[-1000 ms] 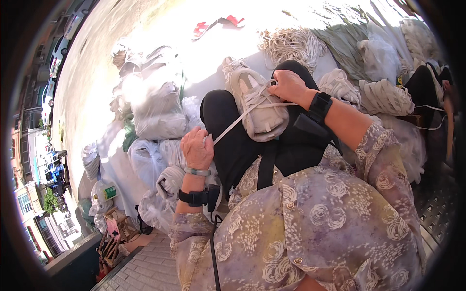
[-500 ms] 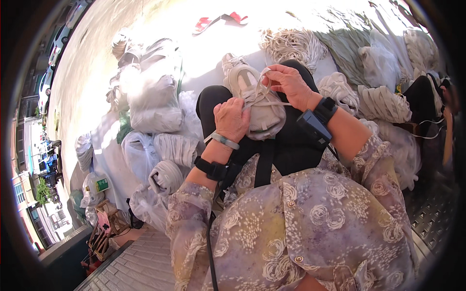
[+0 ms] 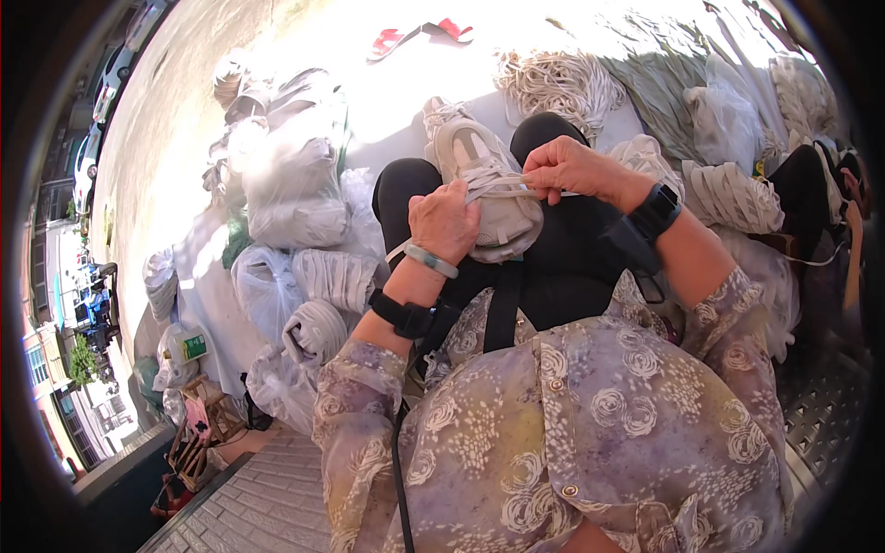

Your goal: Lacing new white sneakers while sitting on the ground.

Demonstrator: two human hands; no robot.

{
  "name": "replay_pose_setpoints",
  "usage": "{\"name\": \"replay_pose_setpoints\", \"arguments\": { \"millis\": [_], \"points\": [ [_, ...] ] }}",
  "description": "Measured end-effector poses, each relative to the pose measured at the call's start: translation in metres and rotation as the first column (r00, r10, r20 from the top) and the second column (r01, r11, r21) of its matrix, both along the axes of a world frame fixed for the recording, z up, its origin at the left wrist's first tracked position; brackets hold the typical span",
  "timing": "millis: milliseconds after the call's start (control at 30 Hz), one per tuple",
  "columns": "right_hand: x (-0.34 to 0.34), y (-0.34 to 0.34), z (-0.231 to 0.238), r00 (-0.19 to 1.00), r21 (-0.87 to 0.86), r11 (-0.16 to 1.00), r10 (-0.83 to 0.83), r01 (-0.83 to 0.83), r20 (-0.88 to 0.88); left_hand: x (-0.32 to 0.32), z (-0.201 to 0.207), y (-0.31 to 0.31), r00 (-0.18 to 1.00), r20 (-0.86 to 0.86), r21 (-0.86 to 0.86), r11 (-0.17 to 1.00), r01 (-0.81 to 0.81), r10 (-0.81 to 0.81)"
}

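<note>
A pale beige sneaker [image 3: 502,226] rests between my knees, with white laces [image 3: 493,182] across its front. At its left side, my left hand [image 3: 444,221] is closed in a pinch on a lace, the fingertips against the shoe's edge. To the right of the laces, my right hand [image 3: 570,172] pinches a lace between thumb and fingers and holds it taut. Another pale shoe [image 3: 444,114] lies just beyond the sneaker and is partly covered by it.
Plastic-wrapped bundles [image 3: 290,194] of pale shoe parts are stacked at the left. Beyond my knees lies a heap of white laces [image 3: 564,88], with red-strapped sandals [image 3: 419,40] farther off. Another person's hand [image 3: 853,198] shows at the right edge, near a stack of pale shoe pieces [image 3: 733,196].
My right hand has come down and to the right from above the shoe, drawing the lace sideways. My left hand stays almost in place at the shoe's left side.
</note>
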State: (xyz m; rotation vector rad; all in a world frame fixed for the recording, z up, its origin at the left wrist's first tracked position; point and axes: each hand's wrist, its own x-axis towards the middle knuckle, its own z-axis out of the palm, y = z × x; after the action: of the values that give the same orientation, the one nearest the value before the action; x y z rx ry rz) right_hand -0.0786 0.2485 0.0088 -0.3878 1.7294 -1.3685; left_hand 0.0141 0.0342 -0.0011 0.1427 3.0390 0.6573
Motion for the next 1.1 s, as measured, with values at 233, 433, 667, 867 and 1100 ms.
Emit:
{"name": "replay_pose_setpoints", "arguments": {
  "millis": [233, 433, 667, 867, 1100],
  "points": [
    [0.002, -0.01, -0.013, 0.967, 0.118, 0.98, -0.129, 0.158, -0.221, -0.001, 0.009, 0.003, 1.0, 0.003, 0.03, 0.999, -0.031, 0.031],
    [0.004, -0.02, -0.015, 0.934, 0.267, 0.958, -0.005, 0.108, -0.357, 0.002, 0.002, -0.001, 0.997, 0.016, 0.091, 0.993, -0.072, 0.07],
    [0.007, -0.03, -0.007, 0.856, 0.436, 0.896, 0.158, 0.086, -0.493, 0.002, -0.002, -0.002, 0.996, 0.002, 0.096, 0.992, -0.084, 0.084],
    [0.01, -0.043, -0.005, 0.722, 0.427, 0.896, 0.218, 0.119, -0.657, 0.003, 0.001, 0.002, 0.998, 0.044, 0.075, 0.995, -0.058, 0.055],
    [0.013, -0.043, -0.017, 0.61, 0.317, 0.909, 0.093, 0.27, -0.787, 0.004, -0.014, -0.017, 0.969, 0.23, 0.435, 0.881, -0.186, 0.092]
  ]
}}
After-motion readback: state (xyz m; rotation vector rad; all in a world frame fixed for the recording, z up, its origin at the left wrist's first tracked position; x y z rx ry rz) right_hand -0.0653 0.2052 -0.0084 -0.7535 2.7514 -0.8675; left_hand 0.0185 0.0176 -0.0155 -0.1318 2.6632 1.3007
